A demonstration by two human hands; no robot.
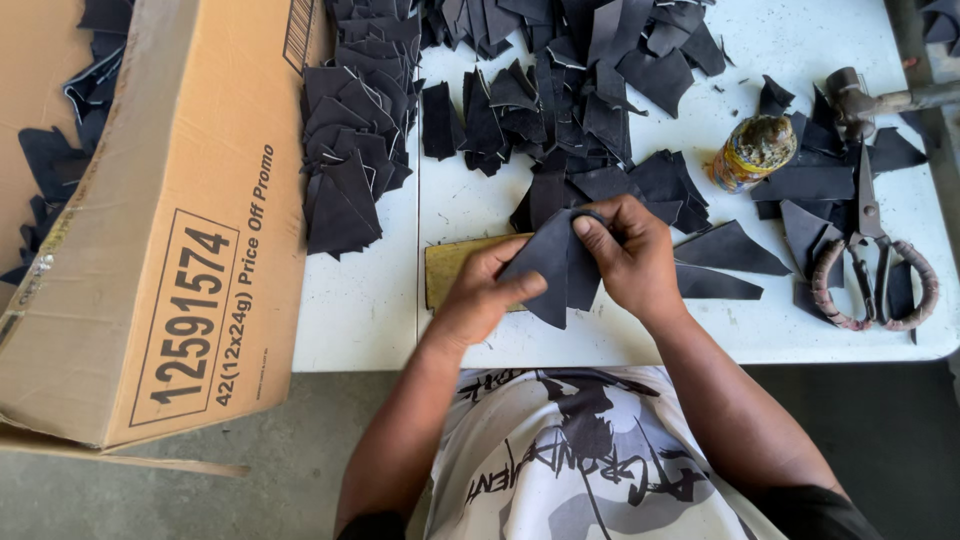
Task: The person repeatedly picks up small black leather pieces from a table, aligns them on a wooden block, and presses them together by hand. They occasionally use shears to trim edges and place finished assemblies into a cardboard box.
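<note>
Both my hands grip one dark leather piece [552, 262] at the near edge of the white worktop [360, 300], raised just above a tan wooden block [447, 268]. My left hand [482, 295] pinches its left edge, thumb on top; my right hand [632, 255] closes fingers [590, 232] over the upper right edge, apparently to keep it spread for handling. The piece is matte black, flat and angular, with a pointed near corner. Similar cut pieces [560, 80] are heaped farther off. Scissors [872, 255] lie to the right, a cardboard box [190, 220] to the left.
</note>
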